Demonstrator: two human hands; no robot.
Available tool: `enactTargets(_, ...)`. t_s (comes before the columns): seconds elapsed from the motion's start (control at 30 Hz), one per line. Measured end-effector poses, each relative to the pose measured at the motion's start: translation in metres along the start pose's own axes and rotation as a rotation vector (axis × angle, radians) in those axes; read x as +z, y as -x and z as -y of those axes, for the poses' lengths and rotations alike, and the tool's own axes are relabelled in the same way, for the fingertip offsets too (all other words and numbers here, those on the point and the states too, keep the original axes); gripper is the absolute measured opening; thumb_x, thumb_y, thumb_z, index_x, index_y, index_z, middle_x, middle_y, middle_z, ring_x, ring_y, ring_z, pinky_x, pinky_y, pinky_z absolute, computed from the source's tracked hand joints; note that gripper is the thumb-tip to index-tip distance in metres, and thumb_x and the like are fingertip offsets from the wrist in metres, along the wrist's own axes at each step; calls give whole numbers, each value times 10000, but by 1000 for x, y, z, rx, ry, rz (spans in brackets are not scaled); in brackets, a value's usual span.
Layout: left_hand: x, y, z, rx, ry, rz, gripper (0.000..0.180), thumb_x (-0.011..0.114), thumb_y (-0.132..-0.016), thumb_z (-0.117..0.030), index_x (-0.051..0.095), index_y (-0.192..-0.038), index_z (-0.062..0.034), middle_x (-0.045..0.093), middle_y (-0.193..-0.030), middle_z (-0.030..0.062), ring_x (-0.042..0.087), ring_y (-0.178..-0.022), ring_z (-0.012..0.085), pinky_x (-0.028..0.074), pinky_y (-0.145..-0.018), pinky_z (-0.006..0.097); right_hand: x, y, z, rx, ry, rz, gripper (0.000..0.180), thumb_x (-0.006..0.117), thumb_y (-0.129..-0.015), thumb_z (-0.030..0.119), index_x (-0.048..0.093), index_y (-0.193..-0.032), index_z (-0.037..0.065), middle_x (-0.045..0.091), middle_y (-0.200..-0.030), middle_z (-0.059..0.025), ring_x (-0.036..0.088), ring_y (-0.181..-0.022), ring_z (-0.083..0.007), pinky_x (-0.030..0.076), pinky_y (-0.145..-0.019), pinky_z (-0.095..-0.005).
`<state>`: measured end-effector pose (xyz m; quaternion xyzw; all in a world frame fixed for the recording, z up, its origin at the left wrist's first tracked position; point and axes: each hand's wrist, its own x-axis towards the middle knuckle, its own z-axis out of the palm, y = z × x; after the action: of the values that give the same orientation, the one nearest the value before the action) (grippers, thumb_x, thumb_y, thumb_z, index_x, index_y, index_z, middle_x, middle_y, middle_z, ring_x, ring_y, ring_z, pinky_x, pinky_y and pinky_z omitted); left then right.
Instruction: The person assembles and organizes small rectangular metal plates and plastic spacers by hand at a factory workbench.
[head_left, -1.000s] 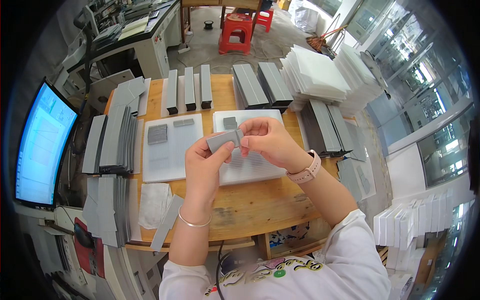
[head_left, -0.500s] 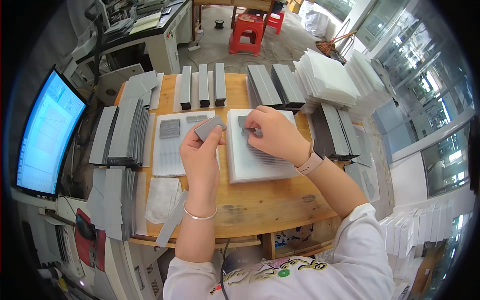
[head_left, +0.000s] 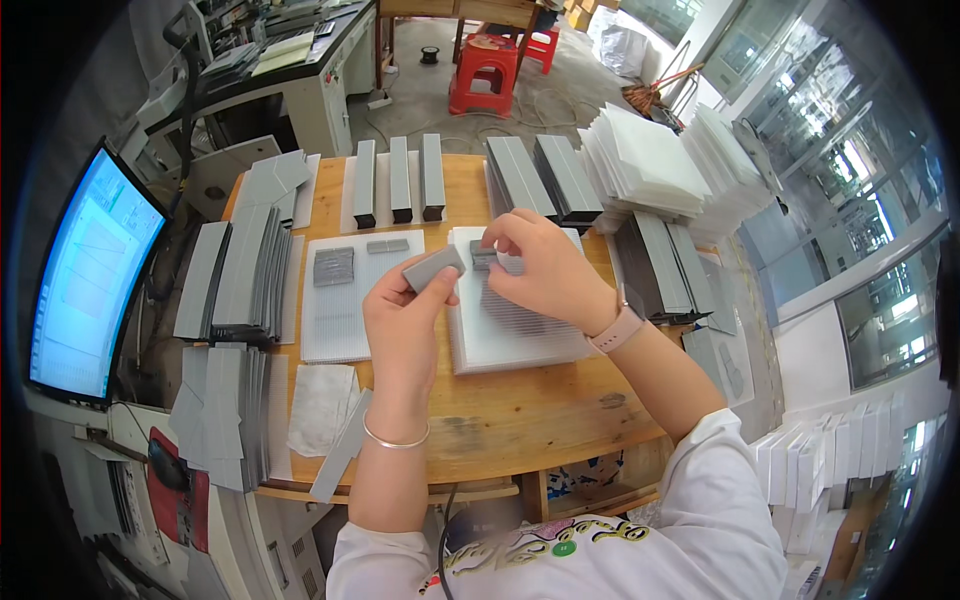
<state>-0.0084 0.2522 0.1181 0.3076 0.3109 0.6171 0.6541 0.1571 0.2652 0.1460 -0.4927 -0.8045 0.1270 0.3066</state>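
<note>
My left hand [head_left: 405, 315] is closed on a flat grey rectangular piece [head_left: 434, 270], pinched between thumb and fingers and tilted above the table. To its right, my right hand [head_left: 540, 265] is low over a stack of white ribbed sheets [head_left: 470, 345]. Its thumb and forefinger are apart beside small grey pieces [head_left: 482, 253] lying on the top sheet; the curled fingers partly hide them. On another white ribbed sheet [head_left: 335, 330] at the left lie a block of small grey pieces [head_left: 334, 267] and a short grey row [head_left: 388, 246].
Stacks of grey strips [head_left: 245, 280] line the table's left side, with more grey bars [head_left: 400, 180] along the far edge. Tall piles of white sheets [head_left: 645, 165] stand at the far right. A monitor [head_left: 95, 270] is at the left; a grey strip [head_left: 342, 450] crosses the near edge.
My right thumb and forefinger have spread apart beside the small grey pieces. My left hand still holds its grey piece, now turned slightly. The whole view has shifted a little.
</note>
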Motion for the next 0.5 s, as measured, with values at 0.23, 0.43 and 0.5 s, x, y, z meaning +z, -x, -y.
enactTargets(0.23,2,5,-3,32,-374,85,302,635,-710,52,593,-1008,29,613,-775,85,574,-638,107,460,-563,202,-14,1,9,388,-808,214,161,603,-754,16,574,-907,-27,600,-835,-42,556,-758,-68,453,-680,-197)
enactTargets(0.43,5,4,0,-35,-226,148,256,623,-707,81,567,-957,80,619,-802,116,599,-650,147,515,-609,238,-17,9,14,389,-880,164,146,629,-746,40,586,-856,-46,606,-783,-59,556,-700,-90,456,-633,-225)
enactTargets(0.5,2,4,2,-61,-229,159,242,618,-710,83,560,-945,90,619,-807,123,605,-667,156,522,-615,245,-15,11,13,402,-884,156,146,631,-740,35,583,-849,-50,608,-783,-61,559,-693,-90,458,-626,-222)
